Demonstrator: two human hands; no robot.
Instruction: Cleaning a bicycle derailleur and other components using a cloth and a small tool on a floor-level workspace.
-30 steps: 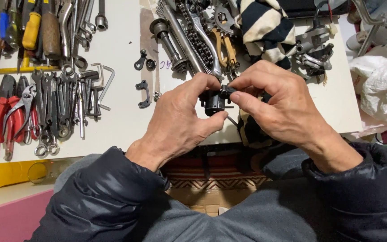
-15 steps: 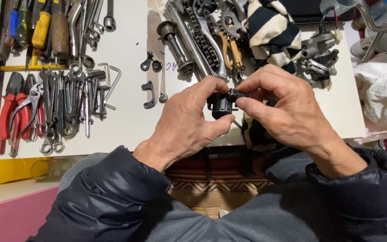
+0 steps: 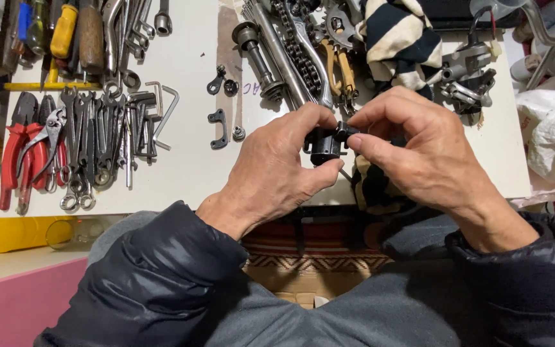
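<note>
2 hands meet above the near edge of the white board [image 3: 181, 173]. Left hand [image 3: 271, 173] grips a small black cylindrical part [image 3: 324, 146] between thumb and forefinger. Right hand [image 3: 425, 157] pinches a little black piece [image 3: 343, 132] on its top with narrow fingertips. Wrenches [image 3: 97, 141] and red pliers [image 3: 17, 151] lie by the left edge.

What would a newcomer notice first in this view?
Both hands meet mid-frame: the left hand grips a small black cylindrical part, and the right hand pinches its end. At left lie rows of wrenches and red-handled pliers on the white board.
</note>
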